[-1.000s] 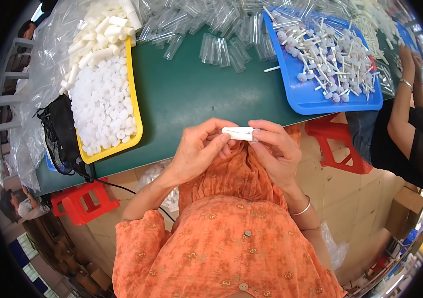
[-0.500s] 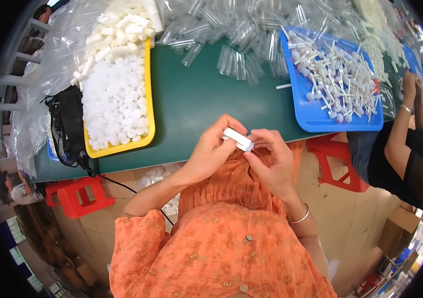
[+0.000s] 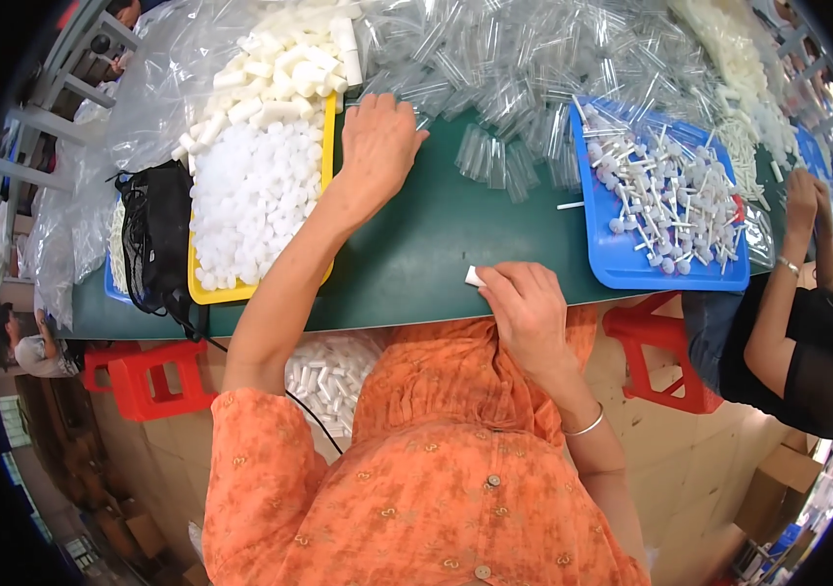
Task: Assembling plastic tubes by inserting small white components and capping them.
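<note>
Green bench (image 3: 406, 259), heaped clear tubes (image 3: 533, 59), full yellow tray (image 3: 329, 137): much seems undone, what's finished unclear. Left hand (image 3: 377, 142), grip hidden, is by the tubes, apart from the right hand (image 3: 531, 308), pinching a white piece (image 3: 473, 276) near the bench's front.

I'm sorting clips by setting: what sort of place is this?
Probably a small-parts assembly workshop: clear tubes lie heaped on a green table, a yellow tray holds small white pieces, and another person is at the same table.

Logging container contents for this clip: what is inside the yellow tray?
The yellow tray holds heaped small white round pieces; cream cylinders lie piled across its far end. Its bottom and far rim are covered.
</note>
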`<move>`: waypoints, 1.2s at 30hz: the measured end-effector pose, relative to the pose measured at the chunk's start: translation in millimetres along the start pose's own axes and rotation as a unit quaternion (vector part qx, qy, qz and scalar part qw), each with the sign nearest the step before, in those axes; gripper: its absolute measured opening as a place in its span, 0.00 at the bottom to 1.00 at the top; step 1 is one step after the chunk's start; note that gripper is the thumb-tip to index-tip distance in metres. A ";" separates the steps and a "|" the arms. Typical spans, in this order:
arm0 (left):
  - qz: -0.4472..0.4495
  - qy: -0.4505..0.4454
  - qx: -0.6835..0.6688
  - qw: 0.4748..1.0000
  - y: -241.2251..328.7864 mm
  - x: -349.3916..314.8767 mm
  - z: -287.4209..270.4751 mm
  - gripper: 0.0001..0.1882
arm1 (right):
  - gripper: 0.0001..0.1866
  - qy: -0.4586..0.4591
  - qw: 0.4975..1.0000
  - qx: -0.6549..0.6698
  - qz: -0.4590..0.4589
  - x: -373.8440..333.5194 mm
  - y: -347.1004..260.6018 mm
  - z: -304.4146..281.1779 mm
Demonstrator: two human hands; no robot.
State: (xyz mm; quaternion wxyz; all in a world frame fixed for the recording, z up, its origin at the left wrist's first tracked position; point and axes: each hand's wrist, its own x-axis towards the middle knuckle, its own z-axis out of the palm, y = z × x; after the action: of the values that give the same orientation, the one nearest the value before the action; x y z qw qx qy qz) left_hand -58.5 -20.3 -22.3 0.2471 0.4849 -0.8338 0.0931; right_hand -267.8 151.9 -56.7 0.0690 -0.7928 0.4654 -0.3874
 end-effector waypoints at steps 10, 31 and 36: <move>-0.170 -0.291 -0.607 0.720 69.0 -64.3 -53.7 0.10 | 0.13 0.060 0.950 0.246 0.182 -7.9 0.7 -46.2; -0.138 -0.383 -0.494 0.768 101.0 -91.5 -69.7 0.10 | 0.13 -0.061 0.927 0.308 0.207 -10.0 -1.3 -63.5; -0.141 -0.360 -0.549 0.741 113.4 -104.1 -58.1 0.13 | 0.10 -0.113 0.875 0.407 0.236 -23.0 0.7 -49.8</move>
State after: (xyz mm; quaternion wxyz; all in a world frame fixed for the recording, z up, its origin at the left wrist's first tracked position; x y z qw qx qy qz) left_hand -94.3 140.2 -14.9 0.1621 0.3747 -0.6899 -0.5979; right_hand -308.3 182.2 -35.3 0.5269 -0.5998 0.4290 -0.4226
